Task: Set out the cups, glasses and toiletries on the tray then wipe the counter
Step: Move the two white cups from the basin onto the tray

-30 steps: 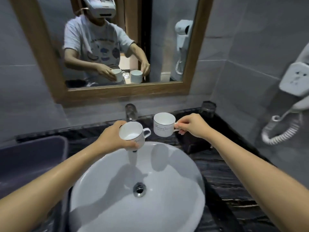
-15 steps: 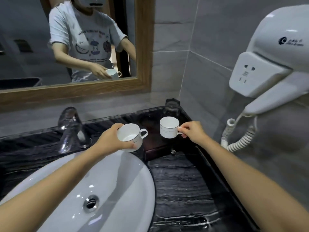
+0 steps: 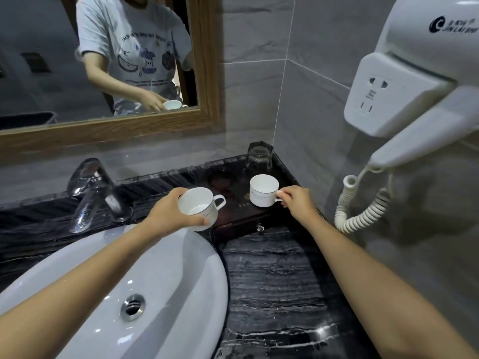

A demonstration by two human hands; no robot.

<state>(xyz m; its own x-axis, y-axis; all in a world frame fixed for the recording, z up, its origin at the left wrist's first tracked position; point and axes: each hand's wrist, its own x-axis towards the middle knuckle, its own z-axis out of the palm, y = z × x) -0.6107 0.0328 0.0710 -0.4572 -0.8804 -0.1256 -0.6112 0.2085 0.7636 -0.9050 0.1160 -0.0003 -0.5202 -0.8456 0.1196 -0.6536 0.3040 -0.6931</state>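
Observation:
My left hand grips a white cup around its body, tilted toward me, at the sink's far right rim beside the tray. My right hand pinches the handle of a second white cup, held upright over or on the dark wooden tray in the counter's back right corner; contact with the tray is unclear. A clear glass stands at the tray's back edge. The tray has a small drawer knob on its front.
A white round sink fills the lower left, with a chrome faucet behind it. Black marble counter runs along the right. A wall-mounted hair dryer with a coiled cord hangs close on the right. A wooden-framed mirror hangs above.
The view has swung right from the sink toward the tray corner. Both hands carried their cups rightward; the right cup now sits lower, at the tray.

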